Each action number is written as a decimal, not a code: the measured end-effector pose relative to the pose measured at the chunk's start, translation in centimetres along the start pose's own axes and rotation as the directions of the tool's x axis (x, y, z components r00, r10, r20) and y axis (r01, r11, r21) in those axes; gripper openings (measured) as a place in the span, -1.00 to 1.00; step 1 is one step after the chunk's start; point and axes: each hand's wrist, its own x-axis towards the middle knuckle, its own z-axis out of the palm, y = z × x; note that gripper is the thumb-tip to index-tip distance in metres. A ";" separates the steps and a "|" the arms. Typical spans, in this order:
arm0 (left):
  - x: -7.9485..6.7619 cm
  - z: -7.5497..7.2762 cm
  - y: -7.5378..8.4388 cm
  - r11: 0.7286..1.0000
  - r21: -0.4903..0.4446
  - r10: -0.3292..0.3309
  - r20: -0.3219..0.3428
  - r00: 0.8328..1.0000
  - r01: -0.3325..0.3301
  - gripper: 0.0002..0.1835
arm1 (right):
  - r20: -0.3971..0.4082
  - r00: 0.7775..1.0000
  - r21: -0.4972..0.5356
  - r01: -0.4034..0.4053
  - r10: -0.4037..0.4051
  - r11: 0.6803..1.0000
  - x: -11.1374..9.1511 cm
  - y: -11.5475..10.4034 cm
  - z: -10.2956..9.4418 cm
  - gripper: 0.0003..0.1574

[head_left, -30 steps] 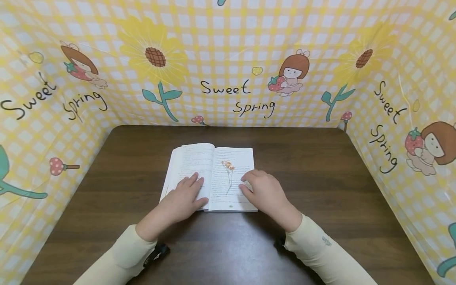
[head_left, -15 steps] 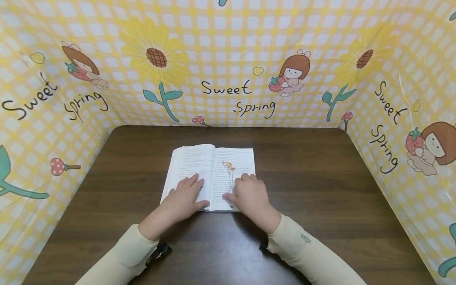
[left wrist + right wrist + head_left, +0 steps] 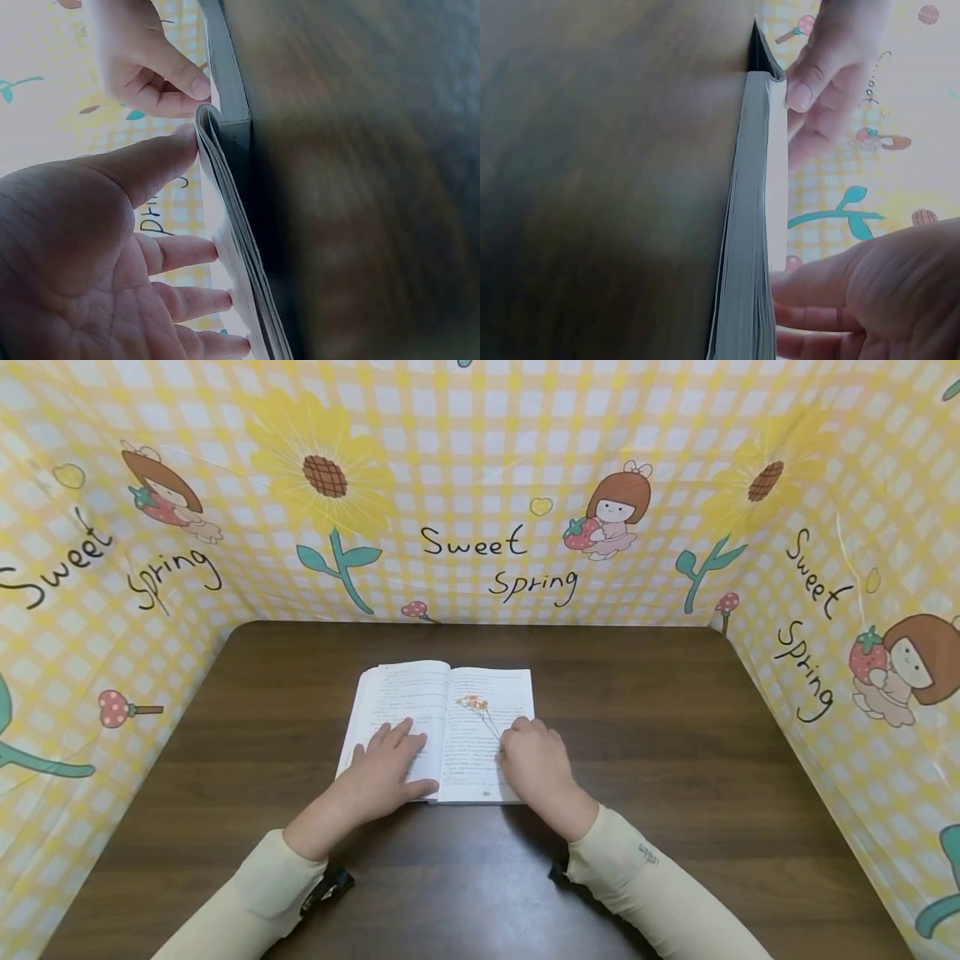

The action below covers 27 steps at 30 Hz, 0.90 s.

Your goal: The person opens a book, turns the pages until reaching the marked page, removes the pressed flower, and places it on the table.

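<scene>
An open book (image 3: 480, 777) lies on the table, its printed pages facing up. My left hand (image 3: 378, 772) rests on the left page with fingers spread; in the left wrist view its fingertips (image 3: 196, 251) touch the paper and the thumb lies by the fold. Over the right page is a dried flower (image 3: 474, 702) with small orange blossoms and thin stems, slanting up to the left. My right hand (image 3: 536, 760) pinches the lower stems between curled fingers and thumb, which hide the stem ends. In the right wrist view the right thumb (image 3: 814, 281) is against the page; the flower does not show there.
The dark wooden table (image 3: 645, 718) surrounds the book. A yellow checked cloth (image 3: 465, 468) with printed flowers and lettering walls the back and both sides. Dark straps (image 3: 327, 889) sit at the sleeve cuffs.
My right hand moved left onto the flower's stems, took hold of them and shifted slightly right. The flower now tilts with its blossoms to the left. My left hand stays on the page.
</scene>
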 end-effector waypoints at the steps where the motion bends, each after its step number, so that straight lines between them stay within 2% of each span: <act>1: 0.0 0.1 0.0 1.000 -0.002 -0.001 0.002 1.000 0.001 -0.14 | 0.006 1.000 0.001 -0.012 0.012 1.000 0.0 0.1 0.1 -0.81; 4: 0.0 0.2 0.1 1.000 0.001 0.003 -0.002 1.000 -0.003 -0.14 | 0.028 0.999 0.019 -0.045 0.044 0.999 -0.1 0.4 0.1 -0.74; 8: 0.0 0.3 0.0 1.000 0.012 0.010 -0.016 1.000 -0.010 -0.16 | 0.017 0.998 0.082 -0.055 0.054 0.995 -0.1 0.8 0.3 -0.65; 15: -0.1 0.4 0.1 1.000 0.015 0.011 -0.008 1.000 -0.011 -0.18 | -0.040 0.997 0.159 -0.061 0.068 0.985 0.0 1.5 0.7 -0.89; 20: -0.1 0.5 0.2 1.000 0.028 0.009 -0.008 1.000 -0.009 -0.17 | -0.053 0.995 0.165 -0.071 0.081 0.984 0.1 1.7 1.2 -0.87; 27: 0.0 0.5 0.2 0.999 0.036 0.006 -0.002 1.000 -0.006 -0.16 | -0.123 0.989 0.152 -0.066 0.085 0.986 0.0 1.6 1.8 -0.82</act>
